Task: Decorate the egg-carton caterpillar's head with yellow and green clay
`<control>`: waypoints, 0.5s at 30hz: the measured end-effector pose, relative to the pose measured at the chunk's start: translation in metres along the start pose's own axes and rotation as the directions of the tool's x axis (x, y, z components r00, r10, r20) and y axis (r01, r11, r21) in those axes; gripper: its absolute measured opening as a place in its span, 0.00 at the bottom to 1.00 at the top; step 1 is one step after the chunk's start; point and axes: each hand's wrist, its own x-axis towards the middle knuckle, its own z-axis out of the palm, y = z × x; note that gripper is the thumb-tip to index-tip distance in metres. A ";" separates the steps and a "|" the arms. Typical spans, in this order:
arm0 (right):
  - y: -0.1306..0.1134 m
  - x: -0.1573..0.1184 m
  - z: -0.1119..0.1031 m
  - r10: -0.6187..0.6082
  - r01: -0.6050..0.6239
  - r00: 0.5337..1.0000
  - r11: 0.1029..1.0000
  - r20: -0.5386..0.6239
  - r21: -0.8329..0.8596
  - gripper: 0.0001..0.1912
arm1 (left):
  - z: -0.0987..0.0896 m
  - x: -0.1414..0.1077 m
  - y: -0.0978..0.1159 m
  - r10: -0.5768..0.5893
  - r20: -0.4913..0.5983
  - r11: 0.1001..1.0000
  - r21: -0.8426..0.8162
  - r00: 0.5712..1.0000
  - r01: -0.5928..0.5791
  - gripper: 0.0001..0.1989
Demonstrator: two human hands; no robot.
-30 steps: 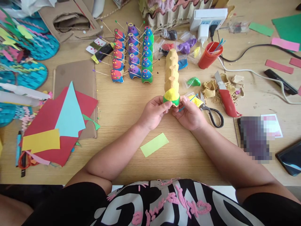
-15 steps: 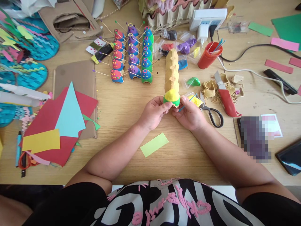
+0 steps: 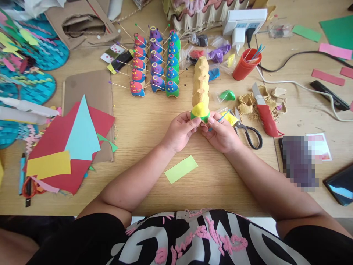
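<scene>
A long, bumpy, tan carton strip (image 3: 201, 81) points away from me, its near end covered with yellow clay (image 3: 200, 109) on top and green clay around the lower edge. My left hand (image 3: 182, 130) grips that near end from the left, thumb on the green. On the right side, my right hand (image 3: 222, 134) holds the same end with its thumb pressed on the green edge. A thin blue stick (image 3: 224, 115) sticks out by the right fingers. The fingertips under the strip are partly hidden.
Rows of painted carton caterpillars (image 3: 156, 57) stand behind at the left. Black-handled scissors (image 3: 249, 136), a red-handled knife (image 3: 267, 116) and a red cup (image 3: 246, 64) are at the right. A pale green paper strip (image 3: 181, 169) lies in front; stacked coloured paper (image 3: 57, 140) is left.
The carton strip's near end has shifted slightly left. My right thumb has moved left and now presses on the green clay edge.
</scene>
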 end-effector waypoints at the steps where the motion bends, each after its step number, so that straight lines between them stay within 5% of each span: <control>1: 0.000 -0.001 0.001 -0.005 0.005 1.000 1.000 -0.001 -0.007 0.26 | 0.000 0.000 0.000 -0.001 0.002 1.000 -0.007 1.000 0.001 0.29; 15: 0.003 -0.001 0.005 -0.069 0.069 0.998 0.996 0.009 -0.056 0.25 | -0.002 0.000 -0.002 -0.005 0.022 1.000 0.026 1.000 0.004 0.29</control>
